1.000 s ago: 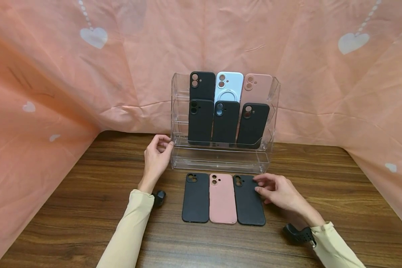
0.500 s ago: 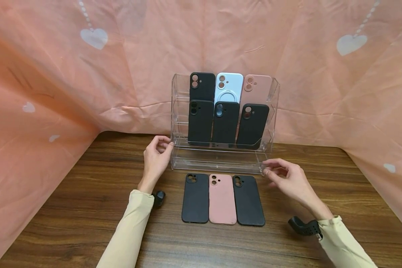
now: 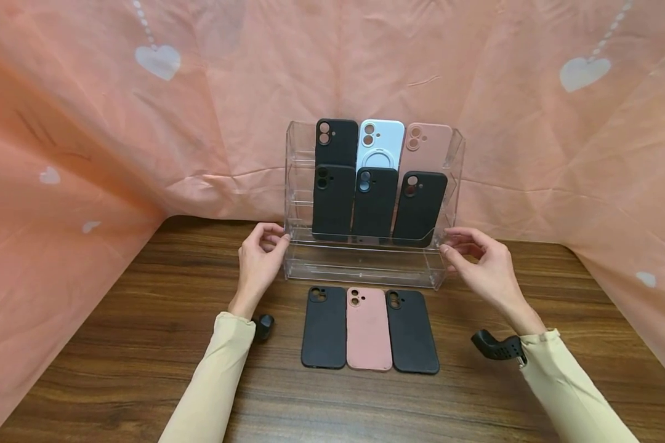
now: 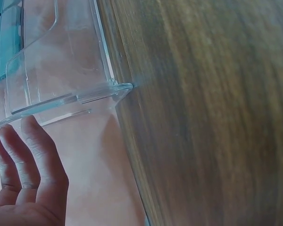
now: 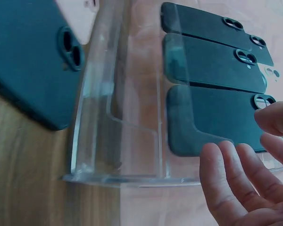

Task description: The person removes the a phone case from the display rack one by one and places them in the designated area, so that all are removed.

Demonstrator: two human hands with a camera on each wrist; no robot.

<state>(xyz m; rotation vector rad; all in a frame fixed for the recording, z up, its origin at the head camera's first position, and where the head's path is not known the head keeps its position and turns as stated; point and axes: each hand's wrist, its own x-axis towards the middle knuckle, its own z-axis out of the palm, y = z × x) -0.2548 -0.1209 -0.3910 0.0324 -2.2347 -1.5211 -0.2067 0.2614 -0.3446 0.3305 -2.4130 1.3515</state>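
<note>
A clear acrylic tiered display rack point(image 3: 360, 258) stands on the table, holding two rows of phone cases. Its upper row has a black, a white ringed point(image 3: 382, 138) and a pink case; the lower row has black cases point(image 3: 332, 203). My left hand point(image 3: 259, 258) holds the rack's left side edge, thumb at the front and fingers curled against the panel. At the right side panel, my right hand point(image 3: 484, 264) has its fingertips near or touching the edge, thumb apart. Before the rack lie a black case point(image 3: 324, 332), a pink case point(image 3: 368, 332) and another black case point(image 3: 412, 335).
The wooden table point(image 3: 144, 344) carries everything. Pink cloth point(image 3: 227, 111) with white hearts hangs behind and at both sides, close to the rack's back. The rack's lowest front tier point(image 3: 360, 271) shows no cases. Black wrist cameras point(image 3: 499, 347) sit by both cuffs.
My right hand has left the right-hand black case on the table and moved up and right to the rack's right side. The left hand has stayed at the left side.
</note>
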